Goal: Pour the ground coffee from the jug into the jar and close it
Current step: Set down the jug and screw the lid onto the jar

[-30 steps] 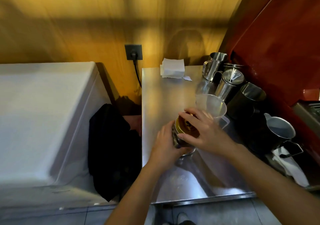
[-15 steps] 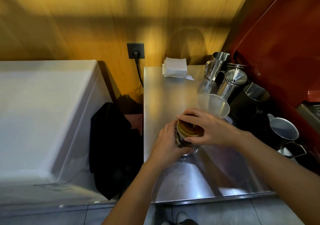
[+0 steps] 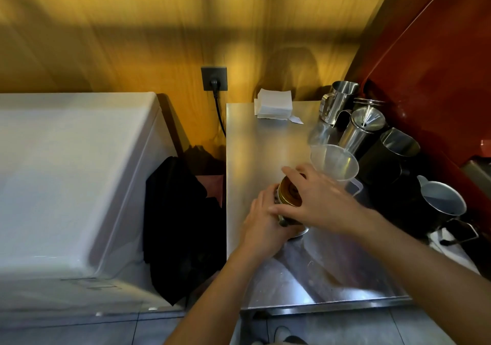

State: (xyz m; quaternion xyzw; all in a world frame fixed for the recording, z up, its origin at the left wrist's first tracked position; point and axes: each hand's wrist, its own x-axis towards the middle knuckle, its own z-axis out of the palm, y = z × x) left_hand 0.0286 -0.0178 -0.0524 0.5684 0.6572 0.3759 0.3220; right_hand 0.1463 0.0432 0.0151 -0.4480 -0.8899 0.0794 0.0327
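I see the jar (image 3: 288, 213) standing on the steel tabletop (image 3: 260, 142), near its middle, with both hands on it. My left hand (image 3: 261, 225) wraps the jar's side from the left, fingers (image 3: 265, 198) curled around the glass and clenched on it. My right hand (image 3: 322, 198) comes in from the right and lies over the gold lid (image 3: 289, 193), which sits on the jar's mouth; the thumb and forefinger grasp the lid's rim, front and back. Whether the lid is fully seated I cannot tell, since the hand covers much of it and the view is a little blurred there.

The clear plastic jug (image 3: 334, 163) stands upright just behind my right hand, touching or nearly touching the knuckles, and it looks empty. To its right, along the red wall, steel pitchers (image 3: 340, 100) and a dark pitcher (image 3: 390, 156) are grouped close together, one of them carrying a metal funnel (image 3: 368, 118). A grey pitcher (image 3: 443, 203) stands nearer the front edge. A stack of white napkins (image 3: 273, 105) lies at the far end of the tabletop, well apart from the jar.
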